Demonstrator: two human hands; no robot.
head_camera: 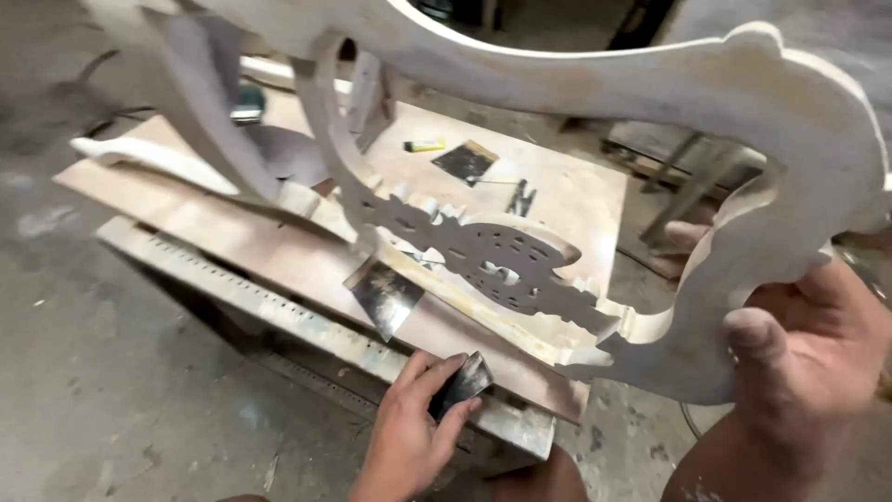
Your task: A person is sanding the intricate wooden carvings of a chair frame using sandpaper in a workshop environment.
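Observation:
A large carved wooden chair frame, pale and primed grey, is tilted up over a workbench. Its pierced, scrolled splat runs down the middle. My right hand grips the frame's curved edge at the right, thumb on the front face. My left hand is low at the bench's near edge, fingers closed on a folded piece of dark sandpaper. Another dark sandpaper sheet lies on the bench just below the carved splat.
The bench top is a brown board on a perforated metal rail. On it lie a yellow marker-like object, a dark sheet, a small metal tool and a pale curved wooden part. Dusty concrete floor lies to the left.

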